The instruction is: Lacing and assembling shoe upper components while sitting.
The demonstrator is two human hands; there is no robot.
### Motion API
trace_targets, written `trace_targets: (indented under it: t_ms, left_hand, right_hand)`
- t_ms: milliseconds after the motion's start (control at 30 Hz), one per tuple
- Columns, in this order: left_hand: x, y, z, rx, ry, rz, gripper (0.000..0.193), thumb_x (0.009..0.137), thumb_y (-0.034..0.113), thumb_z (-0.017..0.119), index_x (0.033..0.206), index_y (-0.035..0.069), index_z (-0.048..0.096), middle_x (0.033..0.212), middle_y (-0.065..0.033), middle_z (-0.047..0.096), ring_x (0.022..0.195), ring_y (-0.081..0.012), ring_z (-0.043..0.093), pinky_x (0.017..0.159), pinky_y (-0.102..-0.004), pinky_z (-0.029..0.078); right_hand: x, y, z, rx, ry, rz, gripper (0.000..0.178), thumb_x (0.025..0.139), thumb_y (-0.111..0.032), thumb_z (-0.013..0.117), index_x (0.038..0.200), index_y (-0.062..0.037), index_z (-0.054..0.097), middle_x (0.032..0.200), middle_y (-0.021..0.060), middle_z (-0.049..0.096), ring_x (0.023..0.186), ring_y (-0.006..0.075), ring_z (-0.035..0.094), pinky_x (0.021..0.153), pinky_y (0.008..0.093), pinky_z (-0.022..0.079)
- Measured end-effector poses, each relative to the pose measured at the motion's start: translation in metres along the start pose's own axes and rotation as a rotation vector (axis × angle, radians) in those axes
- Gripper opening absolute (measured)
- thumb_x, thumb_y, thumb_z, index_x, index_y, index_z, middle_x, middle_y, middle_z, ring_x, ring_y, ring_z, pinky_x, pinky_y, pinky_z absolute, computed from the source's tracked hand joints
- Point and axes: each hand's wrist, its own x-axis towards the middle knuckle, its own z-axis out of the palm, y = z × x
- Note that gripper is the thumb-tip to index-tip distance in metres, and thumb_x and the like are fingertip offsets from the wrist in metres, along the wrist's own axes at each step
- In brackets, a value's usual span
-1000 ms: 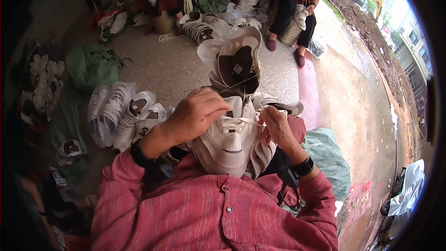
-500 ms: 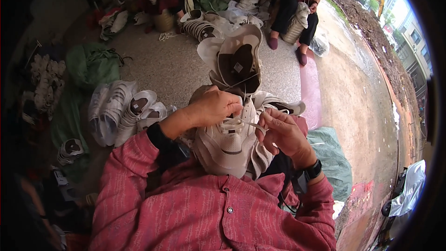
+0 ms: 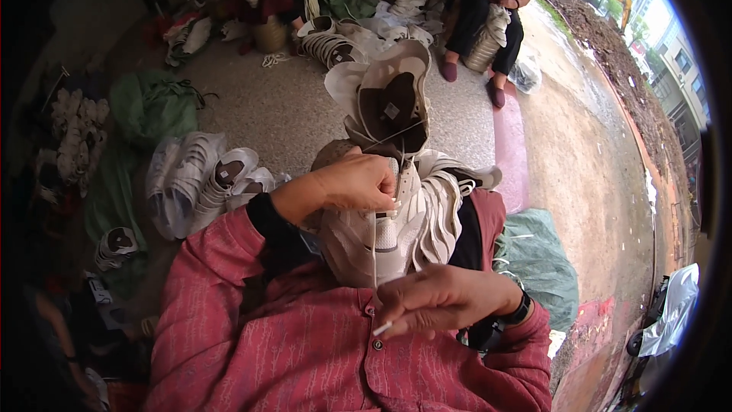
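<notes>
Across my lap lies a nested stack of pale beige shoe uppers (image 3: 438, 217). The top one, with a dark brown lining, flares up in front of me. My left hand (image 3: 358, 181) is closed at the lacing area of the nearest shoe upper (image 3: 347, 240), its fingertips gripping the edge by the eyelets. From there a white shoelace (image 3: 374, 252) runs taut down to my right hand (image 3: 450, 297), which pinches it close to my shirt front. The lace's stiff white tip sticks out below those fingers. My right fingertips are partly hidden.
More stacked uppers (image 3: 200, 183), some in clear plastic, stand on the floor at left beside a green sack (image 3: 152, 107). A greenish sack (image 3: 540, 259) lies at my right. Two people sit ahead with shoe parts; further piles (image 3: 335, 44) lie between them.
My right hand has moved from beside the eyelets down toward my chest, drawing the lace out straight. My left hand stays at the upper, its fingers slightly lower.
</notes>
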Motion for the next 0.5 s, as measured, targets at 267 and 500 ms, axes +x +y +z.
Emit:
trace_targets:
  t_ms: [267,500]
  left_hand:
    - [-0.032,0.02,-0.02,-0.794,-0.025,-0.144,0.038,0.096,0.038,0.059,0.087,0.002,0.069,0.08,-0.0058,0.063,0.077,-0.0234,0.062,0.086,-0.0347,0.043]
    - [-0.147,-0.016,-0.083,-1.474,0.105,0.427,0.042,0.107,0.035,0.034,0.084,0.008,0.057,0.049,0.0029,0.041,0.039,-0.0093,0.041,0.048,-0.0305,0.048]
  right_hand:
    - [-0.021,-0.007,-0.009,-0.088,-0.082,-0.096,0.018,0.098,-0.006,0.056,0.112,0.0045,0.061,0.095,0.0148,0.061,0.079,0.0282,0.06,0.07,0.0371,0.046]
    - [-0.079,-0.01,-0.02,-0.015,0.351,-0.399,0.013,0.092,-0.002,0.061,0.086,0.0092,0.064,0.08,0.0196,0.065,0.05,0.0214,0.06,0.044,0.0305,0.044]
